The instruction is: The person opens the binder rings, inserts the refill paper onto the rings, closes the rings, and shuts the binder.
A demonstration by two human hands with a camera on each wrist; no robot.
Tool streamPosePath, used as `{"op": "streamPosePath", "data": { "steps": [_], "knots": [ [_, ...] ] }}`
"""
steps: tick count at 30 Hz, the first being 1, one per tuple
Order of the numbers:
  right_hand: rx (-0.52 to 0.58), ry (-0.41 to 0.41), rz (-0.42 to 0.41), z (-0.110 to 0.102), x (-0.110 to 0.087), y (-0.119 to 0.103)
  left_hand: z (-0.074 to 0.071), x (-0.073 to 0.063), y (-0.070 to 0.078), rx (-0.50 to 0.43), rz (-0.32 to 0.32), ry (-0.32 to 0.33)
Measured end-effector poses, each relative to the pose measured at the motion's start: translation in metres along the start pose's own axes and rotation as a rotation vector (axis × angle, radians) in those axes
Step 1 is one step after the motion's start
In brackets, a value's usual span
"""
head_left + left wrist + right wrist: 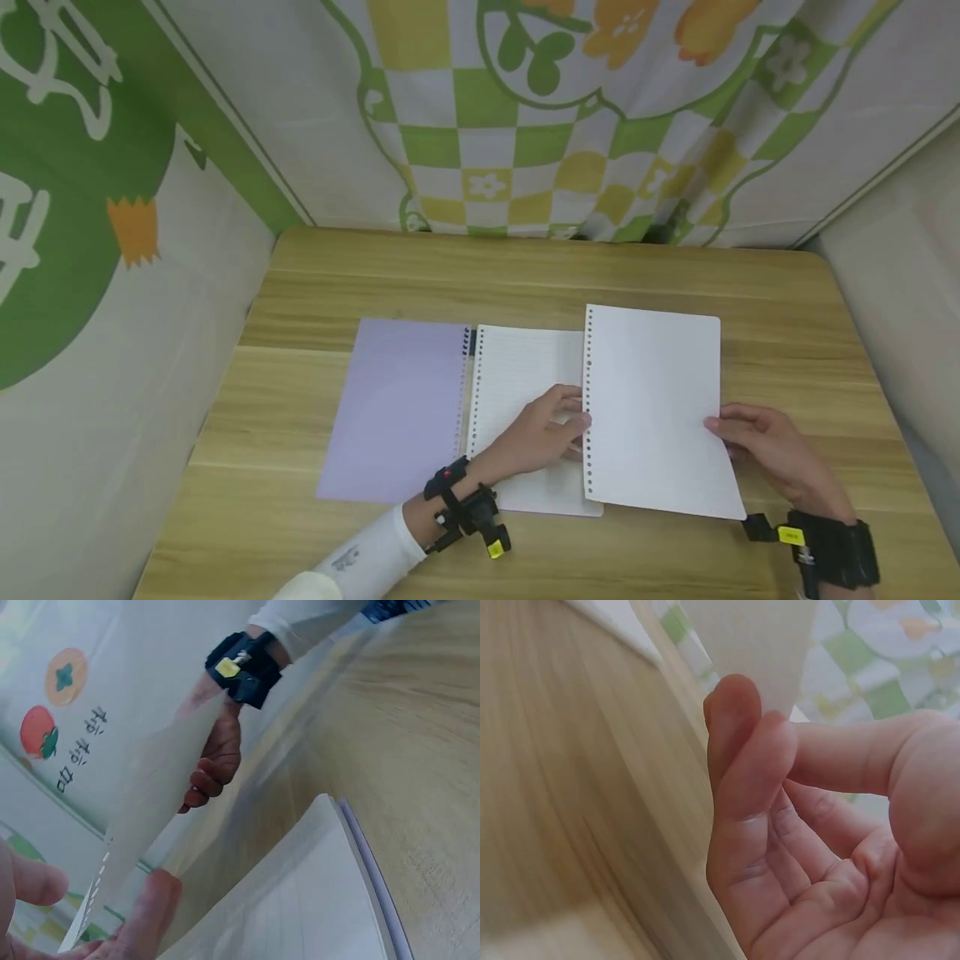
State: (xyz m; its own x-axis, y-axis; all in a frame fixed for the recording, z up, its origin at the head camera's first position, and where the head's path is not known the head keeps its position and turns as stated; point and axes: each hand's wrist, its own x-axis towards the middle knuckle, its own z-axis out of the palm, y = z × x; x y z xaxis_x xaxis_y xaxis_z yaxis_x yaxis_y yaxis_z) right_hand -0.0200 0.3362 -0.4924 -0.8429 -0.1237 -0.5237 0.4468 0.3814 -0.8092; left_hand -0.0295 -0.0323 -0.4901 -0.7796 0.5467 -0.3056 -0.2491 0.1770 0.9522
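Note:
In the head view a white loose-leaf sheet [654, 408] with holes down its left edge is raised over the right part of an open notebook. My left hand [536, 433] holds the sheet's left edge, thumb in front and fingers behind. With thumb and fingertips, my right hand [776, 454] pinches its right edge; the right wrist view shows the pinched corner of paper [754, 645]. Below lie the notebook's lined page [517, 367] and, to the left, its purple cover [401, 408]. The raised sheet hides part of the lined page.
The notebook lies on a wood-grain table [300, 375]. Behind the table hangs a green, yellow and white checked curtain [487, 142]. White fabric walls [195, 275] stand at both sides. Each wrist wears a black strapped camera mount [832, 546].

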Motion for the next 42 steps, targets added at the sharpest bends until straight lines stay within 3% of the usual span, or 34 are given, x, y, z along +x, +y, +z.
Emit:
{"op": "streamPosePath", "data": {
  "steps": [4, 8, 15, 22, 29, 35, 42],
  "knots": [
    [0.037, -0.041, -0.037, 0.020, 0.000, -0.008, -0.009, -0.004, -0.001, -0.045, -0.032, 0.081],
    [0.061, -0.082, -0.065, 0.035, 0.000, -0.014, -0.018, -0.009, -0.001, -0.021, -0.045, 0.147],
    [0.080, -0.132, -0.076, 0.052, 0.003, -0.021, -0.032, -0.017, -0.005, 0.003, -0.050, 0.184],
    [0.028, -0.095, -0.081, 0.063, 0.009, -0.029, -0.043, -0.027, -0.007, 0.008, -0.065, 0.193],
    [0.006, -0.002, -0.151, 0.078, 0.016, -0.039, -0.050, -0.039, -0.010, 0.012, -0.067, 0.202],
    [0.011, 0.027, -0.178, 0.092, 0.024, -0.046, -0.057, -0.051, -0.014, 0.019, -0.080, 0.230],
    [0.041, 0.021, -0.166, 0.108, 0.034, -0.049, -0.072, -0.064, -0.021, 0.082, -0.055, 0.324]
  ]
}}
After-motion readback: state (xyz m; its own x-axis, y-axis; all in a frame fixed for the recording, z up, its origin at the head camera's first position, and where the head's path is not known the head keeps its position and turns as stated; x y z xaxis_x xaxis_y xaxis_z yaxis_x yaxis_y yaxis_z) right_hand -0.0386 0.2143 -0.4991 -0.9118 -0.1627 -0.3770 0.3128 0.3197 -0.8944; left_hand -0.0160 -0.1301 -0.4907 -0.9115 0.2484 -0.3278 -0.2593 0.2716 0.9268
